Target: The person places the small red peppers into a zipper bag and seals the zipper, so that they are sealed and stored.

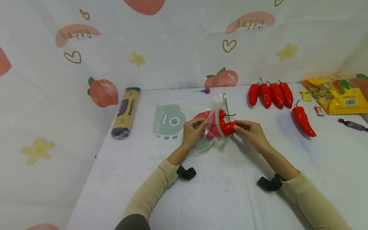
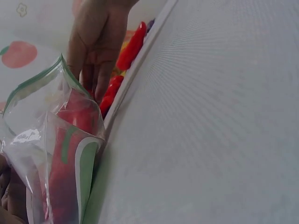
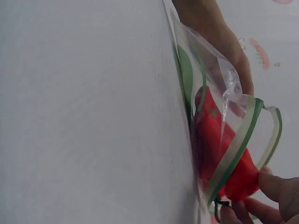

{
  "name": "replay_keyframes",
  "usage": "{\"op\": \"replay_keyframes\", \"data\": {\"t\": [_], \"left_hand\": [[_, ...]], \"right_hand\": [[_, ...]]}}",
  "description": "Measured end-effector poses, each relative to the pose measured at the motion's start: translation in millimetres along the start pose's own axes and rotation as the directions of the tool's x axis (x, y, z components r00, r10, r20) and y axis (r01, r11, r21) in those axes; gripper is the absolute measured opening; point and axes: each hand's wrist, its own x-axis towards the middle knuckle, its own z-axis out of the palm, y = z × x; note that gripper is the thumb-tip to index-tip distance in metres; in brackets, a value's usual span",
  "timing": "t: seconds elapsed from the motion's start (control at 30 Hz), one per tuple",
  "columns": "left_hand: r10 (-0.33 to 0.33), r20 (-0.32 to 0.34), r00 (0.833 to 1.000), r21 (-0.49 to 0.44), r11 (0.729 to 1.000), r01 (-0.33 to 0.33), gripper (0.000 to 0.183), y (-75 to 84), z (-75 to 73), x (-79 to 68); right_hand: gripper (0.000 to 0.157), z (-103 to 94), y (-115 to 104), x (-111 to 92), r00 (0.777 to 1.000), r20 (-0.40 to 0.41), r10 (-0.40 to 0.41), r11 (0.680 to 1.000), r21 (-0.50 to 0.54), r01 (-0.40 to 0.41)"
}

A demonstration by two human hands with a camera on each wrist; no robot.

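A clear zip bag with a green monster print lies on the white table, its green-edged mouth spread toward the right. Several red chili peppers are inside, one stem poking out. My left hand pinches the bag's film near the mouth. At the opening, my right hand grips the end of a red chili pepper, most of which is within the bag. The right wrist view shows that pepper between my right thumb and fingers, past the zip strip. My left hand is partly cut off in its wrist view.
A spaghetti pack lies to the left, and a lollipop at the back. Several red peppers stand in a row at back right, with a single pepper nearer. Beyond are a yellow snack bag and wrapped candies.
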Motion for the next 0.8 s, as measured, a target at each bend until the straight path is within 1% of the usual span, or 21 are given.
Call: {"op": "replay_keyframes", "data": {"t": [0.2,0.3,0.4,0.47,0.57,0.63,0.7,0.77,0.8], "left_hand": [[-0.004,0.004,1.0,0.022,1.0,0.004,0.019,2.1,0.2,-1.3],[-0.007,0.005,1.0,0.019,1.0,0.007,0.019,1.7,0.1,-0.9],[-0.005,0.009,1.0,0.013,1.0,0.005,0.019,0.0,-0.3,-0.4],[-0.004,0.012,1.0,0.006,1.0,0.004,0.019,-6.6,-0.7,1.6],[0.0,0.002,1.0,0.001,1.0,0.0,0.02,-17.3,-1.3,4.2],[0.0,-0.007,1.0,0.001,1.0,0.0,0.02,-25.0,-1.8,5.6],[0.002,-0.019,1.0,0.009,1.0,-0.001,0.02,-27.3,-2.0,5.2],[0.009,-0.021,1.0,0.005,1.0,-0.009,0.02,-28.5,-2.1,4.6],[0.013,-0.019,1.0,0.0,1.0,-0.013,0.02,-29.2,-2.4,4.3]], "right_hand": [[0.048,7.6,-0.8,3.1,0.999,0.037,-0.035,0.998,-0.049,0.037],[0.044,6.9,-0.4,4.4,0.998,0.024,-0.054,0.996,-0.071,0.056],[0.045,0.0,1.1,6.0,0.997,-0.008,-0.082,0.994,-0.07,0.081],[0.047,-9.0,3.8,8.7,0.995,-0.019,-0.102,0.995,-0.016,0.101],[0.048,-28.8,9.6,13.0,0.992,-0.031,-0.126,0.981,0.148,0.129],[0.048,-45.9,14.5,14.7,0.991,-0.057,-0.12,0.946,0.295,0.131],[0.047,-65.4,18.8,13.9,0.991,-0.099,-0.086,0.89,0.44,0.121],[0.046,-86.5,22.6,10.9,0.988,-0.155,-0.016,0.818,0.566,0.102],[0.048,-97.3,24.6,9.2,0.983,-0.184,0.029,0.772,0.629,0.095]]}}
